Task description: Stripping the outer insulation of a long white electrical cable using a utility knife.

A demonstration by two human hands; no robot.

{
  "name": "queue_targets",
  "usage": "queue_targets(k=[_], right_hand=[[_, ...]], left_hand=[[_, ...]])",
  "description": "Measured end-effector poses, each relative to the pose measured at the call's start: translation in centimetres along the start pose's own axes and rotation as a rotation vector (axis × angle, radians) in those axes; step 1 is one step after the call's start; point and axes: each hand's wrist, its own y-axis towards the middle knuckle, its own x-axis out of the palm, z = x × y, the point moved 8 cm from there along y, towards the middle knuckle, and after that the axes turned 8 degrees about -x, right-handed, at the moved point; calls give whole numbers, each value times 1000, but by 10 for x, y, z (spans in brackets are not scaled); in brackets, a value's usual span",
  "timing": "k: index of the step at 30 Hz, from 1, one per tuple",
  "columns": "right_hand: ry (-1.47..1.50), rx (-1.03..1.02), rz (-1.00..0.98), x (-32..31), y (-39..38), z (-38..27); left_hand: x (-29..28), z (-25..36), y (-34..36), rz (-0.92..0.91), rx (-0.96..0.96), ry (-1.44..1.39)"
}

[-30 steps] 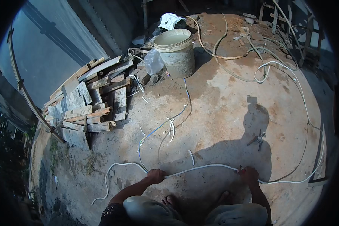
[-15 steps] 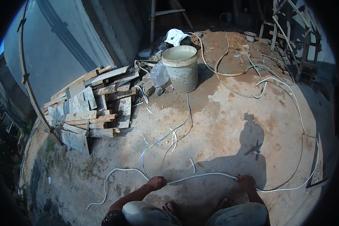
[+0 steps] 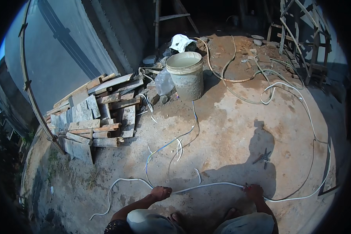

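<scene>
A white cable (image 3: 206,185) runs across the ground in front of my feet. My left hand (image 3: 161,192) is closed around it, and my right hand (image 3: 254,191) is closed on it farther right, with the stretch between them nearly straight. A small red thing shows at my right fingers, too small to name. From the left hand one white length (image 3: 115,184) curls away over the ground to the left. Thin blue and pale wires (image 3: 169,143) lead from near that hand up to the bucket's foot. Beyond my right hand, the cable loops out and back.
A dirty white bucket (image 3: 187,86) holds cloudy liquid. To its left lie stacked boards (image 3: 82,121) and a clear plastic bag (image 3: 165,82). Pliers (image 3: 263,156) lie open ahead of my right hand. Cut white sheath pieces (image 3: 179,149) and a hose (image 3: 238,80) are on the ground.
The whole scene sits slightly lower in the picture, at the far side most. Both hands keep their hold on the cable and have hardly moved.
</scene>
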Motion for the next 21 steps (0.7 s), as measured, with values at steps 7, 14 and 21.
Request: queue_targets(k=[7,14,21], right_hand=[[58,-2,-21,-2,7,-1],[78,11,39,7,15,14],[120,-12,93,-4,12,8]], left_hand=[[-6,6,-5,38,53,5],[-21,22,-6,-52,64,39],[-62,52,-14,-67,260,-71]])
